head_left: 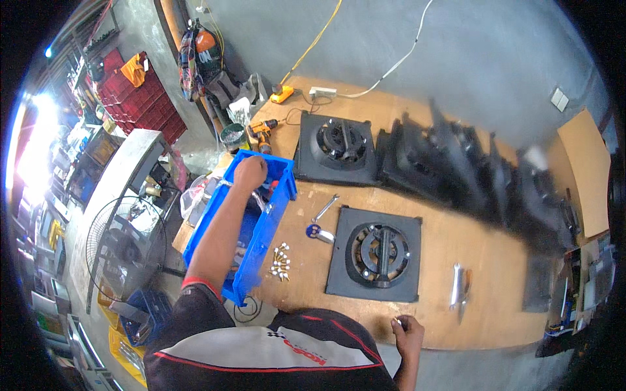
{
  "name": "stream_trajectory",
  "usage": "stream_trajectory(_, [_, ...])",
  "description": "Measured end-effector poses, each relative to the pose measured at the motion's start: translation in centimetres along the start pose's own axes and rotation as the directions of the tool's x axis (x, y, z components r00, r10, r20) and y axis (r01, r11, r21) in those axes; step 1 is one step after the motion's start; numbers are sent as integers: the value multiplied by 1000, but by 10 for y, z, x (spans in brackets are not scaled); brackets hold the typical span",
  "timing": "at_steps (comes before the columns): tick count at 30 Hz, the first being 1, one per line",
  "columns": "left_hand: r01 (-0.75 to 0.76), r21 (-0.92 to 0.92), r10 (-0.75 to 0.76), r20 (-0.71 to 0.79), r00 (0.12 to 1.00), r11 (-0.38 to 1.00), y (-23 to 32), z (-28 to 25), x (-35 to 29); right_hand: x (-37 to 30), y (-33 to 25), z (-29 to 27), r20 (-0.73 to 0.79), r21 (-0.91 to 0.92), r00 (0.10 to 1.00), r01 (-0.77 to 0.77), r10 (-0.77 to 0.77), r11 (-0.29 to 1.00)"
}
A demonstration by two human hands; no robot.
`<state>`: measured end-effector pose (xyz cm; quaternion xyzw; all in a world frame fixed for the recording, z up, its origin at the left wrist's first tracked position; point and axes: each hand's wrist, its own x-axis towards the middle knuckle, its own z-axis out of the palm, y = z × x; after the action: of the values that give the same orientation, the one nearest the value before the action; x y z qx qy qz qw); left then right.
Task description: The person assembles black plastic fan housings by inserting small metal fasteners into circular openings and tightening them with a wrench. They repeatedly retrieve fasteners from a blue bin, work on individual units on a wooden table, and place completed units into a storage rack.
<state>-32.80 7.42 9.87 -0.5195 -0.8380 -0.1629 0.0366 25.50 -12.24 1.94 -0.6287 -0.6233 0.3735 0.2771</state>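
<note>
The wooden table [495, 287] carried, along its left edge, a long blue bin [268, 233] whose long axis slanted from the near left toward the far right. A black square panel [409, 251] lay flat near the middle of the table's near edge, its central bar running roughly near to far. The right hand [409, 333] was nearer to it, at the near edge just off the panel's near right corner, so the panel lay ahead and leftward. The left hand [251, 173] was down in the bin's far end, curled, its fingertips hidden; whether it held anything could not be told. Small white-tipped fittings [280, 262] lay between bin and panel. The right thumb and fingertips were nearly closed, pinching a small pale piece [397, 321].
</note>
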Motion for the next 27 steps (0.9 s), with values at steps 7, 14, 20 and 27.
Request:
stream_trajectory(7, [-89,403,-304,801,515,911,-95,82,65,3,42,-4,-104,-16,995,1,-3,1000])
stream_trajectory(14, [140,412,-435,855,281,901,-91,99,69,12,31,-7,-184,130,962,-179,201,975])
stream_trajectory(20, [286,218,-297,916,270,933,-132,124,77,29,21,5,-106,154,975,-178,195,972])
stream_trajectory(27, [285,288,-362,897,255,914,-80,95,60,38,57,8,-168,-33,985,36,-41,999])
